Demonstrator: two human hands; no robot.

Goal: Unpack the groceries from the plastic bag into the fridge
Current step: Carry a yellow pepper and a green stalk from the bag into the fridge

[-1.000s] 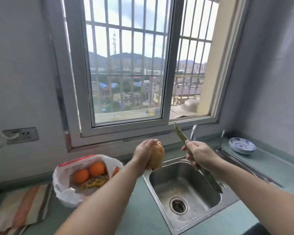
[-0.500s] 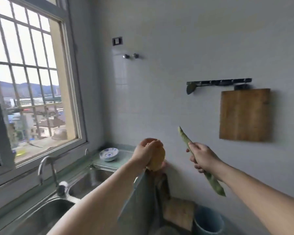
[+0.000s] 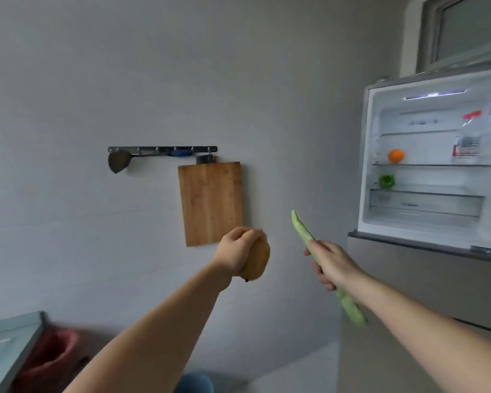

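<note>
Grey tiled wall (image 3: 125, 80) fills most of the view, with a small window (image 3: 471, 26) high at the right above the fridge (image 3: 360, 171). That fridge stands at the right with its upper compartment open and lit; an orange (image 3: 396, 156) sits on one glass shelf, a green item (image 3: 387, 181) on the shelf below it, and a packet with red print (image 3: 466, 146) stands at the right of the orange's shelf. On the wall a wooden cutting board (image 3: 210, 202) hangs from a metal hook rail (image 3: 162, 149), and a dark spatula (image 3: 119, 161) hangs at the rail's left end. Low at the left are a pale green counter edge (image 3: 9, 336) and a blurred red bin bag (image 3: 51, 358). Both forearms reach forward, apart from each other. The left hand (image 3: 236, 251) has its fingers curled round a brownish-yellow potato (image 3: 257, 259), held in front of the wall just below the board. The right hand (image 3: 329, 263) grips a long green vegetable (image 3: 304, 234) at its middle, both ends sticking out, short of the fridge.
</note>
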